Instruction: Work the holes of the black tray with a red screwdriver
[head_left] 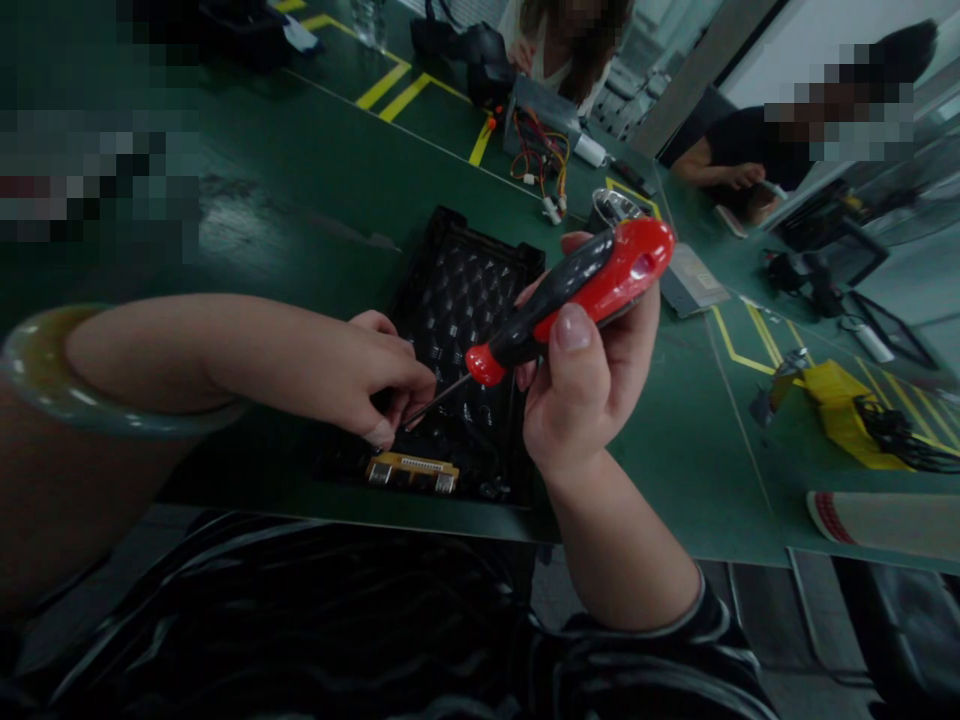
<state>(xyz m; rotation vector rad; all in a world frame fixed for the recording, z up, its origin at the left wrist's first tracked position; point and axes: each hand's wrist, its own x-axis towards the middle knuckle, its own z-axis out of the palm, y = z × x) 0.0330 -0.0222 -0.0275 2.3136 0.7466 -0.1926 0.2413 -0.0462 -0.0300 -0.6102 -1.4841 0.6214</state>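
Note:
My right hand (pixel 589 370) is wrapped round the handle of a red and black screwdriver (pixel 577 290). Its thin shaft slants down and left to the fingertips of my left hand (pixel 375 375). Those fingers are pinched together near the screwdriver's tip; what sits between them is too small to make out. Beneath both hands lies a black plastic case (pixel 469 290) with a diamond-patterned inner face. At its near end is a small yellow-brown circuit board (pixel 420 466) with a white connector and metal ports. A bangle circles my left wrist.
On the green table (pixel 300 200) a metal power supply (pixel 536 115) with coloured wires stands at the back. A grey plate (pixel 694 280), a yellow bin (pixel 847 415) with black cables and a pale roll-like object (pixel 885 520) are at the right. Two people sit across the table.

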